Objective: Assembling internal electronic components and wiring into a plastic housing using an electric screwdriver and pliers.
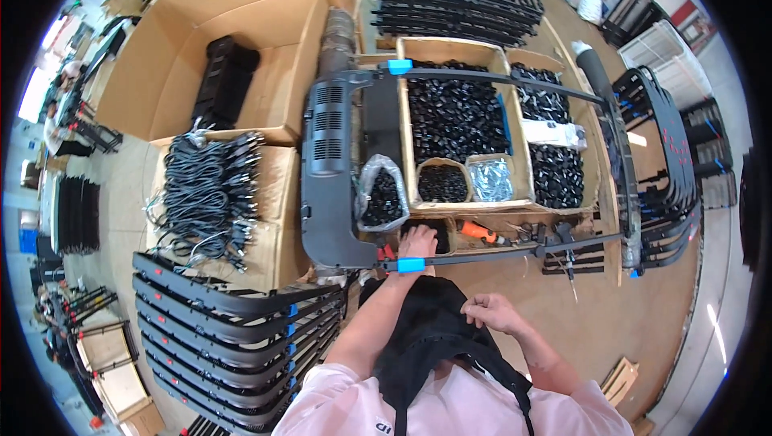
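My left hand [419, 241] reaches over the frame's near rail into a small box of black small parts [438, 235]. Its fingertips dip in among them and are partly hidden. In front of my dark apron [426, 311], my right hand [489, 311] is raised with the fingers curled and pressed together. Whatever it may hold is too small to make out. Ahead of me lies a black frame with a wide plastic housing [328, 187] at its left end. Blue clips [411, 265] sit on its two long rails.
Beyond the near rail stand wooden bins of black parts [454, 110] and a bag of dark pieces [382, 199]. An orange-handled tool [479, 232] lies right of my left hand. Bundled cables [205, 195] and stacked curved frames [233, 339] are on the left, below a large carton [233, 10].
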Demonstrator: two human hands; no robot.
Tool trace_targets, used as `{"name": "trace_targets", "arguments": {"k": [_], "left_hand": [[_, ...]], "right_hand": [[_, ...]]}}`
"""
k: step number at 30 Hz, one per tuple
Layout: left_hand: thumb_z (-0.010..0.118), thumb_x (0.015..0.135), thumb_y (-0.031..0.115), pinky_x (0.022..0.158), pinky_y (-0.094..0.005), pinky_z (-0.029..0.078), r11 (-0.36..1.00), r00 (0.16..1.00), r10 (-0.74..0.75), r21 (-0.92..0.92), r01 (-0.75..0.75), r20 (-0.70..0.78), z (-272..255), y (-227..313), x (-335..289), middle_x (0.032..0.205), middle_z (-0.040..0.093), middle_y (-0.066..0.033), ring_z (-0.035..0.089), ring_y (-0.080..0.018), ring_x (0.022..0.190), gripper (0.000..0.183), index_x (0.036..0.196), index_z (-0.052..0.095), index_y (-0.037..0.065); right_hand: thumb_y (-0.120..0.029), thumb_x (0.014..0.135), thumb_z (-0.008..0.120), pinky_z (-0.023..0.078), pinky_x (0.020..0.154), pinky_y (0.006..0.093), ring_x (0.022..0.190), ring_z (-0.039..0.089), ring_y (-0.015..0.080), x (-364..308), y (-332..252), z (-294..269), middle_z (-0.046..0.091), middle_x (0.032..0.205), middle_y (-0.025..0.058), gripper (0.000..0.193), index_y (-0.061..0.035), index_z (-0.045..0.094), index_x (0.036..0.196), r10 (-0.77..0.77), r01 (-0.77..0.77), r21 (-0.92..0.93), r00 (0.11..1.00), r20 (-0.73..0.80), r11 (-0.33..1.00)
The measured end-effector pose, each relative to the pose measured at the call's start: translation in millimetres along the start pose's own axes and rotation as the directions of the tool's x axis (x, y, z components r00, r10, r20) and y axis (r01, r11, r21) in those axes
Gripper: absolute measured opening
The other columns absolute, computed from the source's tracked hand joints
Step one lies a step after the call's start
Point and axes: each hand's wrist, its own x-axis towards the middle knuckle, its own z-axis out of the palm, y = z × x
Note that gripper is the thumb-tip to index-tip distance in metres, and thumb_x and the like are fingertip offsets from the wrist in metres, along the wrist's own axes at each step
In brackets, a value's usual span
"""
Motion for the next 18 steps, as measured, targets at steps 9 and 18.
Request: {"name": "trace_targets", "arguments": {"k": [9, 18], "left_hand": [[0.086, 0.08, 0.026, 0.104, -0.0522, 0.052, 0.971, 0.897, -0.136, 0.237, 0.036, 0.42, 10.3, 26.2, 49.2, 0.13, 0.061, -0.0187, 0.059, -0.0409, 0.129, 0.062, 0.134, 0.06, 0.011], [0.071, 0.086, 0.011, 0.093, -0.0545, 0.057, 0.992, 0.9, -0.039, 0.128, -0.018, 0.433, 14.6, -1.3, 39.1, 0.114, 0.066, -0.0238, 0.067, -0.0448, 0.11, 0.024, 0.109, 0.066, 0.004]], "right_hand": [[-0.024, 0.099, 0.069, 0.048, 0.052, 0.0269, 0.062, 0.066, 0.0139, 102.5, 97.6, -50.4, 0.074, 0.083, 0.0098, 0.025, -0.0007, 0.075, 0.104, 0.207, -0.037, 0.387, 0.89, -0.407, 0.921], [-0.033, 0.106, 0.062, 0.062, 0.062, 0.0416, 0.074, 0.07, 0.0268, 257.4, 70.9, -60.9, 0.069, 0.095, 0.0112, 0.026, -0.0096, 0.063, 0.118, 0.441, 0.357, 0.9, 0.785, -0.435, 0.252]]}}
